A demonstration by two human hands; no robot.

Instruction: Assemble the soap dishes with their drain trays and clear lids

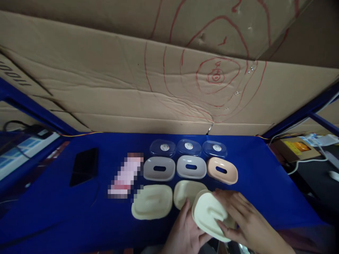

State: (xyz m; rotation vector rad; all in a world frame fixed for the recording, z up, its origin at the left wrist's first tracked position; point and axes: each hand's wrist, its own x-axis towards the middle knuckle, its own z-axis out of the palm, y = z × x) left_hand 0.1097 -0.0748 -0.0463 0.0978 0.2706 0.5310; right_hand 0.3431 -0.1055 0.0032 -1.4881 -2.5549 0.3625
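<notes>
A cream oval dish [209,215] with a raised ridge is held tilted between both hands near the front edge of the blue cloth. My left hand [185,225] is wrapped round its left and lower side, thumb up. From the right, my right hand [241,215] grips it, fingers over the far rim and thumb by the ridge. A second cream dish [185,190] lies just behind, partly covered by the held one. Another cream dish [152,201] rests on the cloth to the left.
Behind are a mauve tray [159,176], a grey tray [191,175] and a peach tray [224,178], with several clear lids [189,147] beyond. A black tablet [84,165] and a blurred pink item [125,176] lie left. A cardboard wall [119,88] stands at the back.
</notes>
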